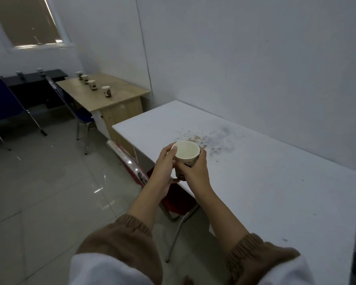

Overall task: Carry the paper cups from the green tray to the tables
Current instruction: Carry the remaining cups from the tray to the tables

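Upright, a paper cup [185, 156] sits clasped between both hands: the left hand [165, 167] curls around its left side, the right hand [195, 171] wraps its right, above the near edge of the white desk [255, 171]. Four cups [107, 91] line the wooden desk [119, 93] beyond.

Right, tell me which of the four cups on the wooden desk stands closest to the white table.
The paper cup at the near end of the row on the wooden desk. The other three stand in a line behind it, farther from the white table.
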